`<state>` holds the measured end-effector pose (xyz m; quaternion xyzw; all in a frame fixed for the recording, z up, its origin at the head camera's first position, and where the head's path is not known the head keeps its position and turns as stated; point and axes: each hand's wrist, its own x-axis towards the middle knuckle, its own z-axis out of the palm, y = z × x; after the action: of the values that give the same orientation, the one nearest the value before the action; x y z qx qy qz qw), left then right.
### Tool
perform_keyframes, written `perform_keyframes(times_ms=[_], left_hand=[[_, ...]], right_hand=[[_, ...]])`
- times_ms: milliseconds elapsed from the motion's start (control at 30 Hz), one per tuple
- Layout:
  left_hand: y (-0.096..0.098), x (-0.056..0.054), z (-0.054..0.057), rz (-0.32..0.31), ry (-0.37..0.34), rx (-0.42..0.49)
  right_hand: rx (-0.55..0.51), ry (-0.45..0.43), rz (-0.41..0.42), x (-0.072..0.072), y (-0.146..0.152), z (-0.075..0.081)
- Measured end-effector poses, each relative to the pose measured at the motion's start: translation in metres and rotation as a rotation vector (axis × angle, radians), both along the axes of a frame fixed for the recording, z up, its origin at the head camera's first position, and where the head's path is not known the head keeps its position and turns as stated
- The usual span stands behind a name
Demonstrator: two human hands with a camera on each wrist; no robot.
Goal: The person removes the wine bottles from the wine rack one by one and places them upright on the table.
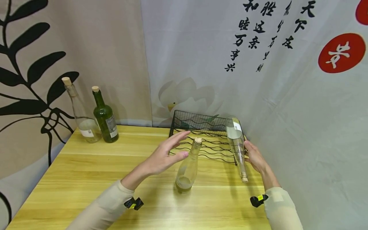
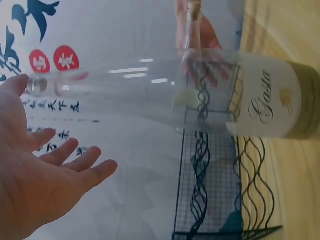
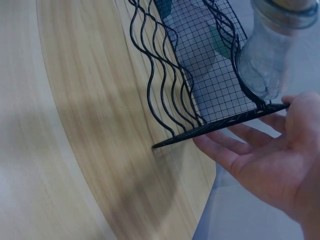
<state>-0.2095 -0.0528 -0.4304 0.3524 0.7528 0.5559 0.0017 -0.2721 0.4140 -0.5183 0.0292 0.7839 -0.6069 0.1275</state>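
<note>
A corked clear glass bottle (image 1: 188, 174) stands upright on the table. My left hand (image 1: 165, 153) is beside its neck, fingers spread and thumb out; in the left wrist view the thumb overlaps the bottle's mouth. A cream label (image 2: 270, 100) reading "Gasta" shows on this bottle. At the right is a black wire wine rack (image 1: 211, 155) with wavy rails. A second clear corked bottle (image 1: 237, 147) lies at the rack's top right, neck toward me. My right hand (image 3: 270, 155) rests against the rack's right side frame, its fingers fairly straight along the outside.
Toward the back left of the wooden table (image 1: 115, 179) stand another clear corked bottle (image 1: 84, 118) and a green corked bottle (image 1: 105, 121), side by side. A printed cloth backdrop (image 1: 189, 48) hangs directly behind the table and along the right side.
</note>
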Motion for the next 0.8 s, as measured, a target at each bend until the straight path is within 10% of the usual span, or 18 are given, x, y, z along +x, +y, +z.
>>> perform_keyframes(times_ms=[800], left_hand=[[0.022,0.008,-0.002,-0.072,-0.055,0.029]], right_hand=[[0.024,-0.007,-0.009,0.001,-0.002,0.002]])
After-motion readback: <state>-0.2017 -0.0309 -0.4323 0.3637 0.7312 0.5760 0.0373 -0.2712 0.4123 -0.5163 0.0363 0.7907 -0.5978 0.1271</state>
